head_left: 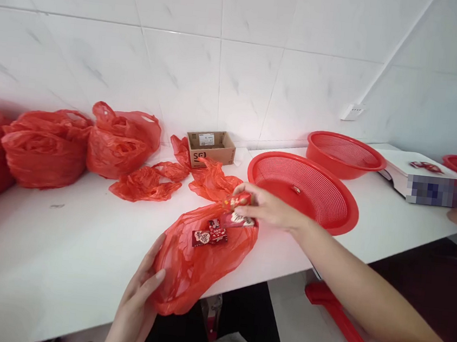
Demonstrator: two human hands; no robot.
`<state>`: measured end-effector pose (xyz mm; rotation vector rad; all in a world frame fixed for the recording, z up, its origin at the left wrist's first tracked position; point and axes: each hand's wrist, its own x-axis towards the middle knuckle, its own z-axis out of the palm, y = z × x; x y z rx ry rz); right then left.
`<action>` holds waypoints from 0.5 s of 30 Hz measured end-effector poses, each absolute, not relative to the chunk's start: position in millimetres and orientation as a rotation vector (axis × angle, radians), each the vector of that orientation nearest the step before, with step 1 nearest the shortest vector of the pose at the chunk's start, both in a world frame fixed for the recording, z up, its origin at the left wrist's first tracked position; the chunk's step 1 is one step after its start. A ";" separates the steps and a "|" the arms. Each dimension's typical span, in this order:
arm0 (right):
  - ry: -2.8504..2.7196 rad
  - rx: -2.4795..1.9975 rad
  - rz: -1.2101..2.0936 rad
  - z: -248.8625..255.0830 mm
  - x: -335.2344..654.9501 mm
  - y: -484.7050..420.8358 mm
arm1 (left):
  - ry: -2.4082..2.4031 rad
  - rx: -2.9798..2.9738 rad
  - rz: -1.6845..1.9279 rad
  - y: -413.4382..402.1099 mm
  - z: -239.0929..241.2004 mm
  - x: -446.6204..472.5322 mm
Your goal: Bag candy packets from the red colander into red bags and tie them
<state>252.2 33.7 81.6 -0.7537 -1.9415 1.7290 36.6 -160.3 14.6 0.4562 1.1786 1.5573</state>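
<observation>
The right hand (263,207) had packets (242,220) pinched between thumb and fingers, just over the bag (201,277). The left hand (143,287) gripped its near side, thumb on top. Other packets (217,234) lay between both grips (in or on the bag, couldn't tell). The bag looked featherlight, floppy, probably slippery, so a bunched rim seemed the best hold; packets, light too, by their edges.

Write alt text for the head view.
A left hand holds a red plastic bag at a white table; the right hand holds small red packets at the bag's far end. Beyond are more red bags, a cardboard box and red baskets.
</observation>
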 end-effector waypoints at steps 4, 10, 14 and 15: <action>-2.140 -0.798 1.602 43.6 212.8 12.5 | 1.165 0.464 1.582 -161.7 15.3 35.3; -1.961 -0.917 1.629 25.5 208.6 17.3 | 1.154 0.464 1.600 -165.5 13.5 29.8; -1.528 -0.751 2.073 30.2 221.9 18.5 | 1.151 0.465 1.604 -164.2 11.5 28.8; -1.444 -0.716 2.151 31.0 224.9 17.6 | 1.152 0.467 1.606 -163.7 11.0 28.9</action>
